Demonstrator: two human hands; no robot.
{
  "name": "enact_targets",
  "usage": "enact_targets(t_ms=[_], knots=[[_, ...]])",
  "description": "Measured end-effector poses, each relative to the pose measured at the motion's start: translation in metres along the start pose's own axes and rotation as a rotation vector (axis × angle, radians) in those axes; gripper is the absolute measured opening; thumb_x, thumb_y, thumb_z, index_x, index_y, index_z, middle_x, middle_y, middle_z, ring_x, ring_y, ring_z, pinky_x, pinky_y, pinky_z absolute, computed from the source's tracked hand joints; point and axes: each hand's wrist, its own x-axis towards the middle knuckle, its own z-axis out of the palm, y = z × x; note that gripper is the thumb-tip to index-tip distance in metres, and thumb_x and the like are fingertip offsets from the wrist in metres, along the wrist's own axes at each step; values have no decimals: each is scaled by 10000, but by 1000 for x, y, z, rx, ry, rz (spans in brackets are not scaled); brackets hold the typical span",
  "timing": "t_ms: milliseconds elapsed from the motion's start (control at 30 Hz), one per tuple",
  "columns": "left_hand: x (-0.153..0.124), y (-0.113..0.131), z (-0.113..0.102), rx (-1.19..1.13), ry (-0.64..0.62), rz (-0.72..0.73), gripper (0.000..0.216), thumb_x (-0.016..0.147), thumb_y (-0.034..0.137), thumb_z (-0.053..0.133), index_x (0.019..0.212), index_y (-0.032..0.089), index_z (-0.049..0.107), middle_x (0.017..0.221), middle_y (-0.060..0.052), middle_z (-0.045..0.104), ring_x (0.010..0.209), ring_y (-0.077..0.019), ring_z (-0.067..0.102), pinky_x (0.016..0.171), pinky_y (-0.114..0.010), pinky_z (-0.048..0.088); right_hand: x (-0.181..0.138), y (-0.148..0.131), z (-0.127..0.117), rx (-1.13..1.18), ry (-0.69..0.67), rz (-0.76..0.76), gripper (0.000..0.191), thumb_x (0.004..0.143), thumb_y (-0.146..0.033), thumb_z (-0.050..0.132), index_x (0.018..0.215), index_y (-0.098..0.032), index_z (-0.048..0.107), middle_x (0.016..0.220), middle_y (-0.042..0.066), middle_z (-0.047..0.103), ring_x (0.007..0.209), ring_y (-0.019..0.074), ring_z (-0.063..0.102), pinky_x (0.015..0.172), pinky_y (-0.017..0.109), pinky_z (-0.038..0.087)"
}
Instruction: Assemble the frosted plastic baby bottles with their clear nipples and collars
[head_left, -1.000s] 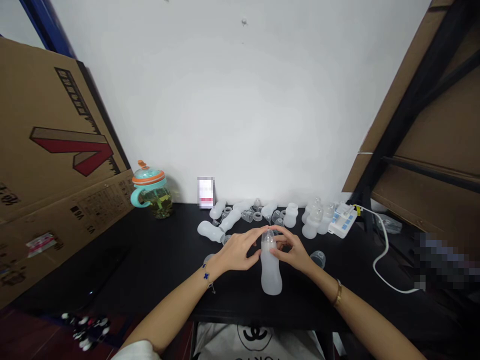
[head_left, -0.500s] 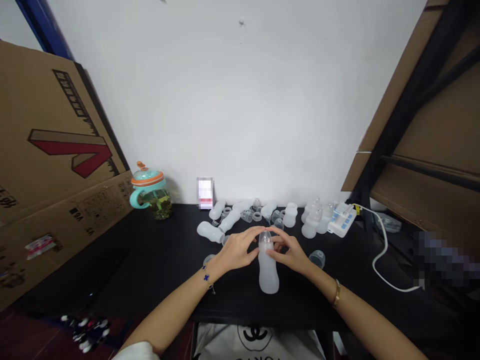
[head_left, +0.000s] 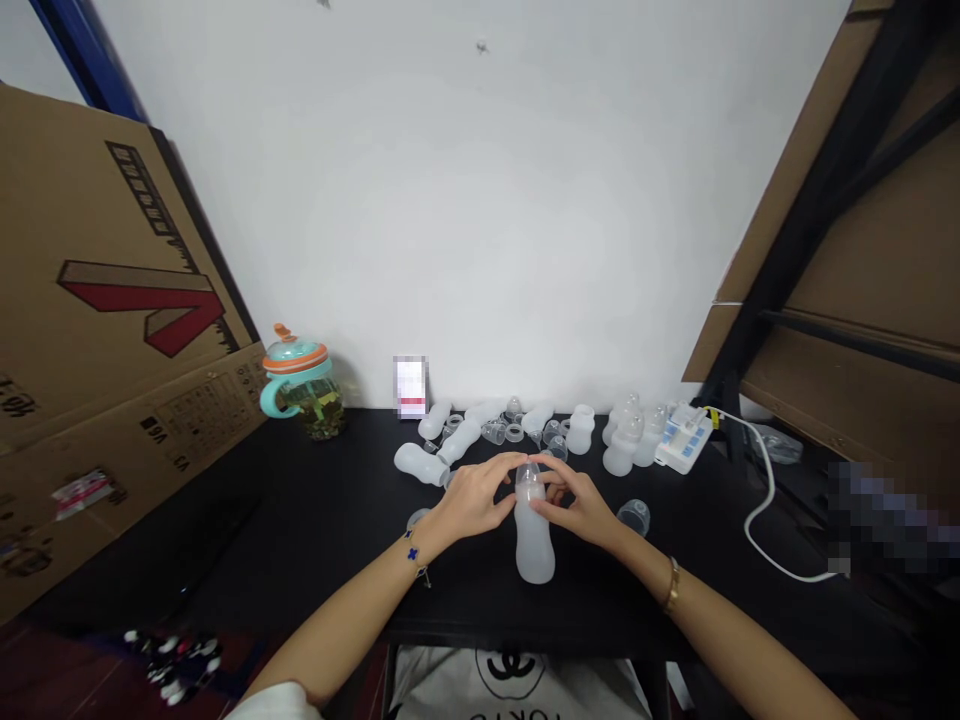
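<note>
A frosted white baby bottle [head_left: 534,548] with a clear teat at its top stands upright, or nearly so, in front of me. My left hand [head_left: 474,500] comes from the left, its fingertips at the top of the teat and its thumb by the bottle's neck. From the other side my right hand [head_left: 577,505] closes round the neck, thumb on the front, fingers partly hidden behind the bottle. A clear cap [head_left: 634,516] lies on the black table [head_left: 315,560] right of my right hand. Beyond my left wrist, another clear round part [head_left: 418,517] is partly covered.
Along the wall lie several loose bottle bodies [head_left: 421,464], with clear caps and rings [head_left: 514,432] among them. Assembled bottles [head_left: 622,455] stand at the right, beside a white power strip [head_left: 685,444] with a cable. A teal-lidded jug [head_left: 321,408] and a phone [head_left: 411,388] stand at the back left.
The bottle has shifted very slightly to the left between my hands. Both hands keep nearly the same grip and place.
</note>
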Motion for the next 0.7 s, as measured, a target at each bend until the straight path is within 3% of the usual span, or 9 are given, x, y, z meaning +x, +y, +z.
enact_targets(t_ms=[433, 700], knots=[[0, -3, 1, 28, -1, 7, 610, 841, 155, 579, 1416, 274, 414, 1348, -65, 614, 855, -176, 710, 753, -316, 584, 1, 0, -2, 8, -31, 9, 611, 871, -406, 683, 1416, -285, 434, 1033, 42, 724, 612, 105, 575, 564, 248, 507], [1, -7, 0, 27, 36, 43, 608, 869, 142, 550, 1439, 276, 388, 1384, -70, 593, 869, -168, 715, 763, -317, 607, 2, 0, -12, 12, -123, -94, 657, 920, -302, 617, 1507, -311, 324, 1212, 84, 661, 693, 116, 613, 579, 246, 516]])
